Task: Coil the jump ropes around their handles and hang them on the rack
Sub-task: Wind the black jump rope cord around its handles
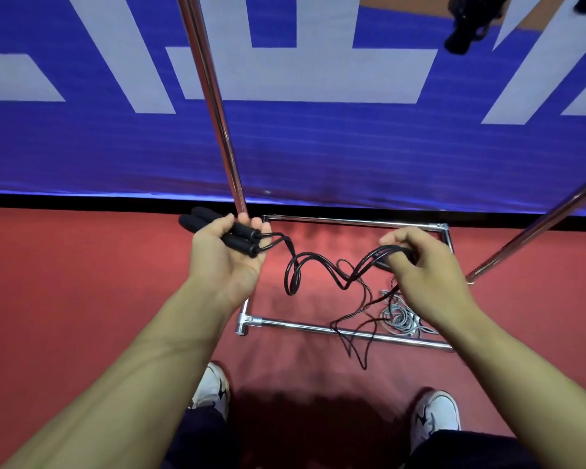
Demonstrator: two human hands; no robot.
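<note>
My left hand (pixel 224 255) holds the two black foam handles (pixel 241 236) of a jump rope side by side, palm up. The black rope (pixel 313 269) runs from the handles in a doubled sagging loop to my right hand (pixel 427 265), which grips a bunch of the cord. The rest of the rope hangs down to the floor across the rack's front base bar. The chrome rack (pixel 214 106) stands right in front, its left upright just behind my left hand. A coiled black jump rope (pixel 467 25) hangs at the top right.
A grey jump rope (pixel 403 316) lies in a loose heap on the red floor inside the rack's chrome base frame (pixel 318 328). A slanted chrome bar (pixel 535 231) crosses at right. A blue and white banner (pixel 318 147) stands behind. My white shoes (pixel 214 387) are below.
</note>
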